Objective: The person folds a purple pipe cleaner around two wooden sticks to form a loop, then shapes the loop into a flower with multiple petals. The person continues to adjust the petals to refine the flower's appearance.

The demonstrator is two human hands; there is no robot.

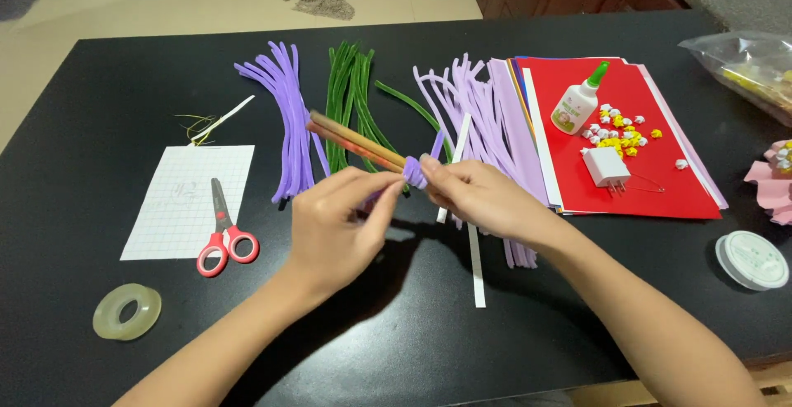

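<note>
I see fuzzy purple pipe cleaners, smooth wooden sticks, matt red paper and a glossy plastic glue bottle. The table looks matt black, the scissors have red plastic handles and metal blades.

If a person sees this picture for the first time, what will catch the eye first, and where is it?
At the centre, the left hand and right hand hold wooden sticks with a purple pipe cleaner wound round their end. To the right lies bright red paper with a glue bottle; red-handled scissors rest on the left.
</note>
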